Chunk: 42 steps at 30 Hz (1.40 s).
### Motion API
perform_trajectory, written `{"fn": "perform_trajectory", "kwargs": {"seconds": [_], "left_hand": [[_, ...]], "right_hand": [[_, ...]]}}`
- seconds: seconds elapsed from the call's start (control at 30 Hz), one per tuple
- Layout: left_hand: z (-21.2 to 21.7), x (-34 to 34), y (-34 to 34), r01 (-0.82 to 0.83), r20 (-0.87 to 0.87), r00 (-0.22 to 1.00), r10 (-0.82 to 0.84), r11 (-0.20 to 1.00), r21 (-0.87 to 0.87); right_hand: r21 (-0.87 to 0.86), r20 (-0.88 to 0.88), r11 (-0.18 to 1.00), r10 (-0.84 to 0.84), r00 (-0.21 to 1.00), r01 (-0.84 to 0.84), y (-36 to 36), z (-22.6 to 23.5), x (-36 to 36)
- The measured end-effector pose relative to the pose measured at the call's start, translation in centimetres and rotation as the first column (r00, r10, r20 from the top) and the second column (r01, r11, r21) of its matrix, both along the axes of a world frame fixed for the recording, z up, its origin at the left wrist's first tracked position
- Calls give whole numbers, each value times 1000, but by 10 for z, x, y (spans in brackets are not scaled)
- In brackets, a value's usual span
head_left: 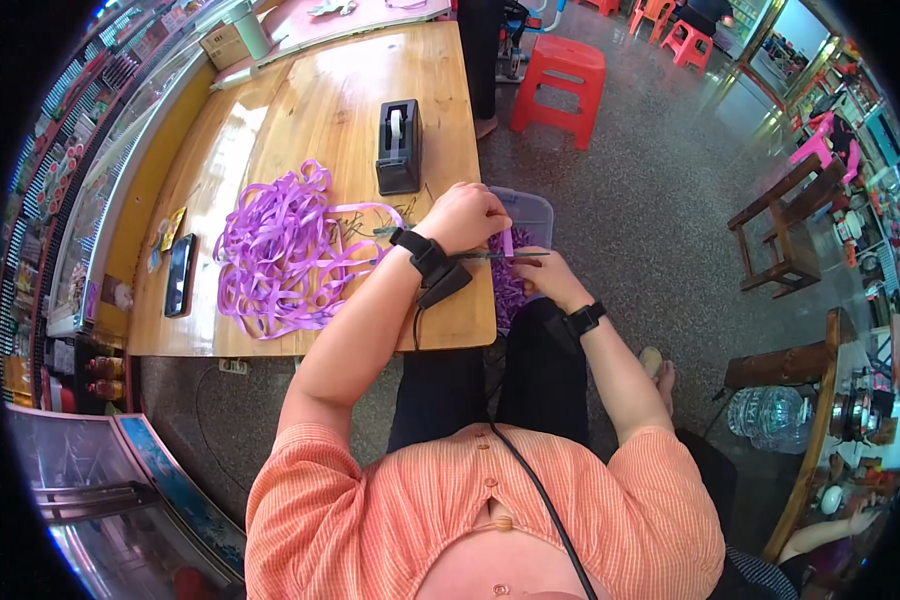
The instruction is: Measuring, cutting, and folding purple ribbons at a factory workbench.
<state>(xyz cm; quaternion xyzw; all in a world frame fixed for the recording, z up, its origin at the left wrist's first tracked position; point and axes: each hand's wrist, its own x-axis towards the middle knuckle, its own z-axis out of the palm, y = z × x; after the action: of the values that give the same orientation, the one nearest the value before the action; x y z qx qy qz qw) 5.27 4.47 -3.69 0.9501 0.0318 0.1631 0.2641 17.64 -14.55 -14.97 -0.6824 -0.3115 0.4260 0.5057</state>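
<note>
Sitting at a wooden surface [270, 120], the person works at its right front corner. Far left lies a dark phone [180, 274], then a loose heap of purple ribbon [275, 250], then a black tape dispenser [399, 146] further back. The left hand [467, 216] is closed around a short purple ribbon strip [507, 241], pinching it upright just off the surface's edge. The right hand [548, 278] sits just below it, closed on what look like scissors [500, 257], their blade lying level under the strip. Judging by this, the step in hand is snipping a short length; the next move would call for holding the strip taut and shutting the blade squarely across it. A clear bin [530, 212] behind the hands holds purple pieces, mostly hidden by them. The scissor handles are covered by fingers, and small dark items near the heap are too small to tell.
</note>
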Motion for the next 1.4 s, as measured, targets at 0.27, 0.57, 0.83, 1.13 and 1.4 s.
{"fn": "perform_trajectory", "kwargs": {"seconds": [0.27, 0.57, 0.83, 1.13, 1.4], "left_hand": [[-6, 1, 0, -29, 12, 1000, 29, 1000, 0], [-3, -2, -1, -46, -39, 998, 45, 998, -34], [-4, 0, 1, -50, -33, 998, 49, 998, -30], [2, -3, -3, -29, -24, 999, 29, 999, -14], [1, -3, -7, -46, -12, 999, 46, 999, -28]], "right_hand": [[257, 237, 966, -84, 968, 21, 19, 12, -26], [93, 194, 989, -134, 972, 117, -17, 5, -59], [195, 390, 970, -210, 896, 143, -73, -5, -97], [73, 47, 975, -213, 976, 209, -91, 16, -108], [80, -98, 980, -172, 980, 180, -94, 26, -111]]}}
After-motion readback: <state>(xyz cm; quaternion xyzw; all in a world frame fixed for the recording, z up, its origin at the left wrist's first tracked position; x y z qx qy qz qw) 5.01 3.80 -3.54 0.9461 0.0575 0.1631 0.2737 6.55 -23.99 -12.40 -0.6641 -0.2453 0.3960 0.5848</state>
